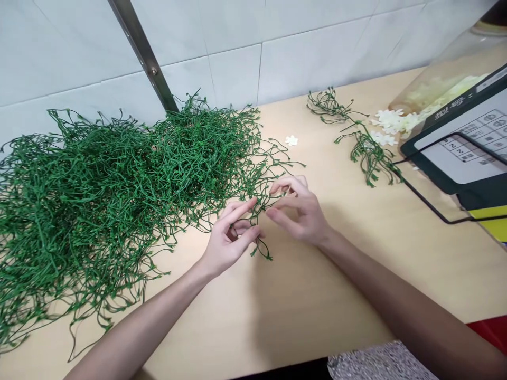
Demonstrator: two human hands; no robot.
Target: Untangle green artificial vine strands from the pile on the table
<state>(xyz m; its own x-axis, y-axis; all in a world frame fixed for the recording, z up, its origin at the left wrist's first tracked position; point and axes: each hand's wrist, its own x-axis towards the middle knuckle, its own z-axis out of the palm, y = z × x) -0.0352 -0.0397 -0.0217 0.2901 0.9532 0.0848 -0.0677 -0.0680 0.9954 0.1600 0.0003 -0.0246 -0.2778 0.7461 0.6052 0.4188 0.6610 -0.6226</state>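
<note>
A big tangled heap of green plastic flower stems with small forked tips covers the left of the table. At the heap's right edge my left hand has its index finger stretched out and its other fingers curled around a thin green stem, whose looped end hangs below the thumb. Close beside it, my right hand brings thumb and index finger together on a thin part of the stems. The fingers partly hide where each hand grips.
One white artificial blossom lies behind my hands. Farther right are a loose bunch of green stems, white blossoms spilling from a clear container, and a dark labelled box with a black cord. A tiled wall bounds the back.
</note>
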